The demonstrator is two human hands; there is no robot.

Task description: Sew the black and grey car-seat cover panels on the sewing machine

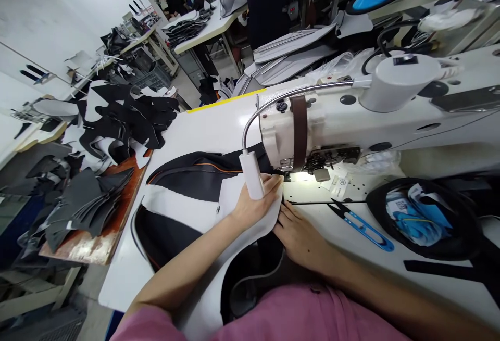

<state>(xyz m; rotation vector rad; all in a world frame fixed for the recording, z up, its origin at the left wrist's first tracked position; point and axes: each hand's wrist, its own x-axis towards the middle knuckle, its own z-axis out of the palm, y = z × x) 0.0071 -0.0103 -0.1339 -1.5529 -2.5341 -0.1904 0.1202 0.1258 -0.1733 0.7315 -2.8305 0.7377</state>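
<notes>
A pale-backed fabric panel with dark pieces lies at the needle end of a white sewing machine. My left hand rests on this panel, its fingers stretched towards the needle area; a small white lamp head hides part of it. Beside the panel's right edge, my right hand lies with fingers extended, their tips touching the edge. Black panels with orange trim spread out to the left. Blue-handled thread snips lie to the right of my hands.
A black round holder with blue cloth sits at the right. Left of the table, dark cut pieces are stacked on a brown board. Grey panels are piled behind the machine, near a person in dark clothing.
</notes>
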